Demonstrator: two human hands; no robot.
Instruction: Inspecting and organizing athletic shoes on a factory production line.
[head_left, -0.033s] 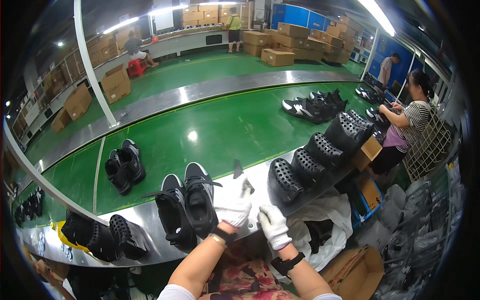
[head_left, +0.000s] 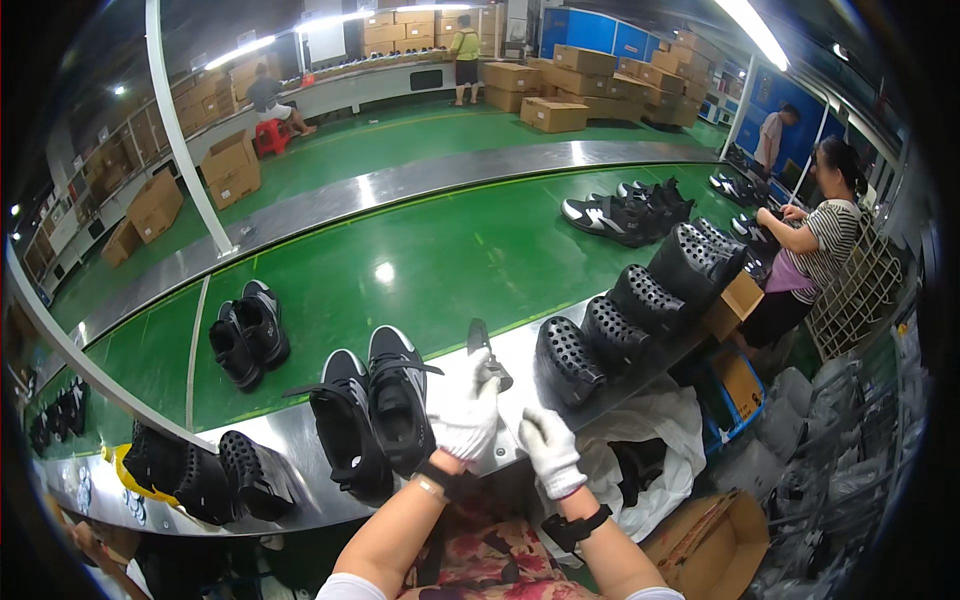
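Note:
My left hand [head_left: 467,415], in a white knit glove, is closed around a flat dark-grey strip [head_left: 492,362]. The strip's narrow end points away from me over the green belt; its exact kind does not show. My right hand [head_left: 550,452], gloved alike, has its fingers curled together above the metal ledge, and anything inside them is hidden. Just left of my left hand stand two black-and-grey sneakers, one [head_left: 398,395] closer to it and the other [head_left: 350,425] farther left. Their straps stick out sideways. On my right, a black perforated shoe form [head_left: 568,360] stands on the ledge.
More perforated forms [head_left: 655,297] line the ledge rightward, others [head_left: 255,475] leftward. Sneakers [head_left: 250,335] rest on the green belt [head_left: 400,270]. A white plastic bag [head_left: 675,440] and an open carton [head_left: 715,550] sit low right. A person [head_left: 815,235] works at the far right.
The dark strip in my left hand has swung up and shows more of its length. My left hand has shifted slightly; my right hand is nearly unmoved.

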